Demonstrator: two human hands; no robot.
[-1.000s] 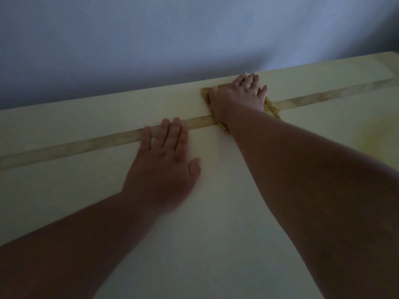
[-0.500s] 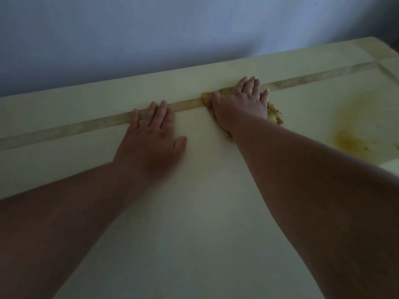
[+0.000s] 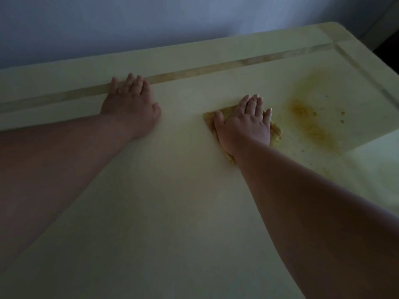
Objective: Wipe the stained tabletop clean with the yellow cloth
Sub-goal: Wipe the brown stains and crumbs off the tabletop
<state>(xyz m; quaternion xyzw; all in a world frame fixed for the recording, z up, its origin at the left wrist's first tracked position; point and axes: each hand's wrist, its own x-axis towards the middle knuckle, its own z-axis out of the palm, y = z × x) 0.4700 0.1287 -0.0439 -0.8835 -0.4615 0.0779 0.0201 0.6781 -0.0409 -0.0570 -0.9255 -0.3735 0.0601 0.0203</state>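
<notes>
Right hand [image 3: 244, 124], fingers flat, pressing the yellow cloth [image 3: 275, 132], has slid from the tabletop's [image 3: 172, 212] far-edge strip [image 3: 194, 72] toward the right-edge stain [image 3: 311, 121], still uncleaned; left hand [image 3: 131, 104] rests flat.

A dim blue-grey wall [image 3: 151, 22] behind; perhaps dark floor [image 3: 388, 50] far right.

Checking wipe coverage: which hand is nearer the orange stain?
Right. The right hand presses the yellow cloth just left of the orange stain; the left hand rests flat much farther left.
</notes>
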